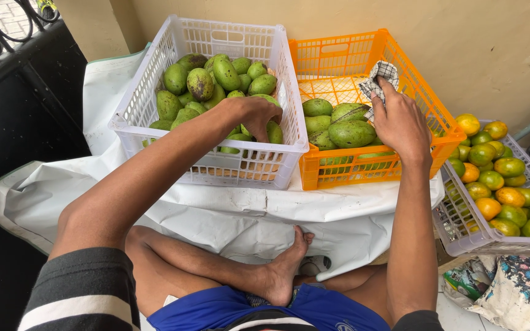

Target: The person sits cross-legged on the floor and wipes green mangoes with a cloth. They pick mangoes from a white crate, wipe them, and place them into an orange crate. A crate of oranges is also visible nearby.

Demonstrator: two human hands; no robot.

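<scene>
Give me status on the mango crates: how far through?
Done: about five mangoes lie in the orange crate. In hand: the left hand reaches into the white crate; the right hand holds a checked cloth. Left: the white crate is mostly full of green mangoes.

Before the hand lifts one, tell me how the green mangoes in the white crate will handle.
The mangoes look smooth and rounded, so probably apt to roll when nudged. Piled loosely in the white crate, neighbours may shift. Left hand reaches among them.
</scene>
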